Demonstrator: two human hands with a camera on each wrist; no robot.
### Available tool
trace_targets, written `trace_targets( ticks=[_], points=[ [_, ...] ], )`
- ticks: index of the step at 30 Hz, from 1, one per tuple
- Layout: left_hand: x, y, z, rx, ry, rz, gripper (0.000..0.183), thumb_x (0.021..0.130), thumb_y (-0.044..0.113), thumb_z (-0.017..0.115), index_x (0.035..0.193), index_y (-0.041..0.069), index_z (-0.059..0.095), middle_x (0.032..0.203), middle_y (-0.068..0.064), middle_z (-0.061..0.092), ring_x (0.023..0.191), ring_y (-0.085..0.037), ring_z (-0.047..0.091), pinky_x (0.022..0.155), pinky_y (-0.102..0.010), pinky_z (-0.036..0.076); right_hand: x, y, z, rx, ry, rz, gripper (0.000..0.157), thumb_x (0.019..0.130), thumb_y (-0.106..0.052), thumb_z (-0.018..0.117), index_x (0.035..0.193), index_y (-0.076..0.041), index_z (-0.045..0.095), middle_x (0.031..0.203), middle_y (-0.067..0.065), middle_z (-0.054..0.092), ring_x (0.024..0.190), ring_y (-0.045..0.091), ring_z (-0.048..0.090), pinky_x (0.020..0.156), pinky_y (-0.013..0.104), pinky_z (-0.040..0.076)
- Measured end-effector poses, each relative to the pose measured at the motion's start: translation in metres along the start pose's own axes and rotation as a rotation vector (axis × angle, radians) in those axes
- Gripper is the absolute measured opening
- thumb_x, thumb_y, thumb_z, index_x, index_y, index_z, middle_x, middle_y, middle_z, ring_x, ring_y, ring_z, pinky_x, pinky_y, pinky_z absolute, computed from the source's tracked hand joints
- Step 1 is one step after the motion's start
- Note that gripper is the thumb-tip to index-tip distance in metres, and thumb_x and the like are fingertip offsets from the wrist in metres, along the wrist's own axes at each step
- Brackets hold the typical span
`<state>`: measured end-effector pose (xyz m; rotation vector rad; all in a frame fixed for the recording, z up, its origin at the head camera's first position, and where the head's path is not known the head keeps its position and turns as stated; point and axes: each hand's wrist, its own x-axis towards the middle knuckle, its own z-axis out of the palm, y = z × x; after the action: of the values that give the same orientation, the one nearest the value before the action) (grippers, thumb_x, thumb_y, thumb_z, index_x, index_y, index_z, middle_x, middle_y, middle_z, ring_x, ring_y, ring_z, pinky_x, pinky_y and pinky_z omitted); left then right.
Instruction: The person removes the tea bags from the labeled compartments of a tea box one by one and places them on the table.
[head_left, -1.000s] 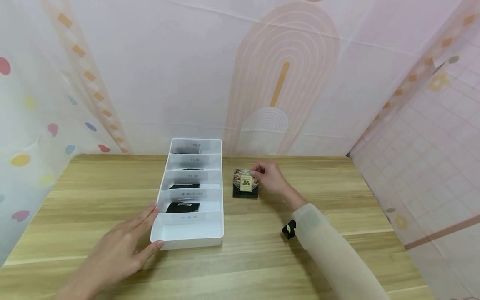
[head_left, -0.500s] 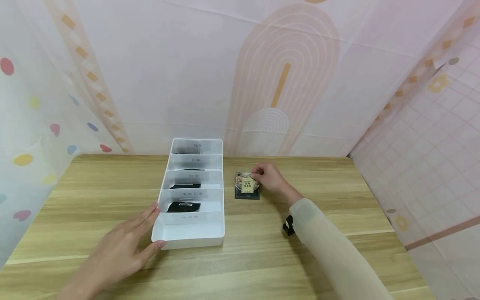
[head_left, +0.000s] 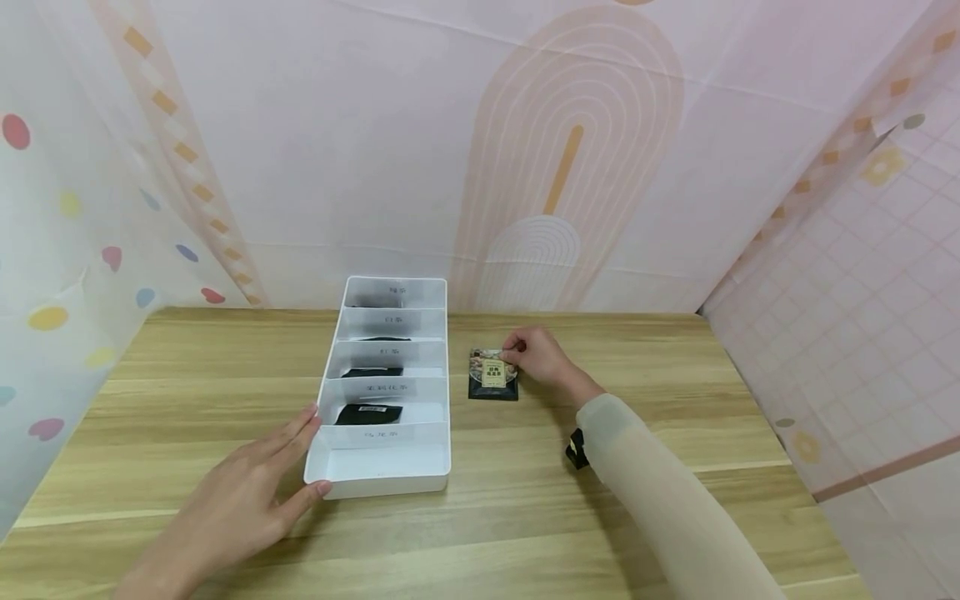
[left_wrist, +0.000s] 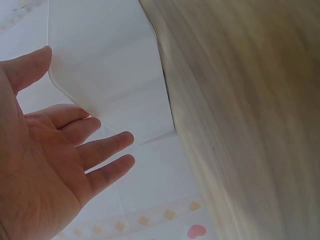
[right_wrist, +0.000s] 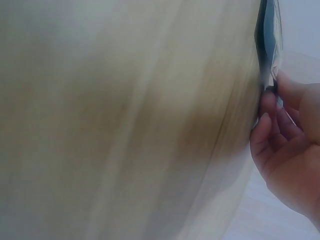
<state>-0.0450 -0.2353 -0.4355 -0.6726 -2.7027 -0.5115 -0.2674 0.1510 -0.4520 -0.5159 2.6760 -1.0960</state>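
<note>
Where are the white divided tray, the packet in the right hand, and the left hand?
White divided tray (head_left: 386,461), head view, floor of its nearest compartment.
Packet (head_left: 493,374), head view, pale label on its front.
Left hand (head_left: 242,493), head view, back of the hand.

On the table (head_left: 525,525), the tray (head_left: 386,486) lies between the left hand (head_left: 243,492) and, on its right, the packet (head_left: 492,379).

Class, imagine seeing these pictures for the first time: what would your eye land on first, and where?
Probably the long white tray, left of centre on the wooden table, with the left hand touching its near left corner. Next, to its right, the right hand pinching a dark sachet with a pale label. Behind, the peach arch on the backdrop stands out.
</note>
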Motion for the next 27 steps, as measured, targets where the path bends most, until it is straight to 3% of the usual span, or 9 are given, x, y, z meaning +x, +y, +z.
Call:
trace_targets(
  ticks=[10,20,27],
  points=[
    [-0.001,0.0,0.0,-0.001,0.001,-0.004,0.081,0.087,0.041,0.084,0.149,-0.004,0.055,0.156,-0.017,0.052,0.125,-0.041,0.064,0.094,-0.058,0.053,0.003,0.003,0.002,-0.02,0.02,0.001,0.01,0.101,-0.011,0.072,0.098,-0.003,0.075,0.082,0.004,0.071,0.073,0.013,0.063,0.066,0.025,0.05],
    [-0.001,0.002,0.0,-0.002,0.001,-0.003,0.081,0.088,0.04,0.083,0.149,-0.004,0.055,0.157,-0.017,0.051,0.126,-0.041,0.063,0.095,-0.058,0.053,-0.002,0.0,-0.002,0.005,0.041,0.013,0.013,0.104,-0.013,0.067,0.107,-0.002,0.074,0.097,0.007,0.072,0.09,0.021,0.067,0.078,0.033,0.057],
    [-0.001,0.002,0.0,-0.003,0.0,-0.007,0.08,0.088,0.039,0.084,0.149,-0.004,0.055,0.157,-0.016,0.051,0.125,-0.041,0.064,0.095,-0.058,0.053,-0.009,-0.007,-0.012,0.059,0.058,0.033,0.018,0.105,-0.016,0.066,0.115,-0.001,0.071,0.104,0.011,0.072,0.089,0.023,0.067,0.072,0.033,0.058]
  ],
)
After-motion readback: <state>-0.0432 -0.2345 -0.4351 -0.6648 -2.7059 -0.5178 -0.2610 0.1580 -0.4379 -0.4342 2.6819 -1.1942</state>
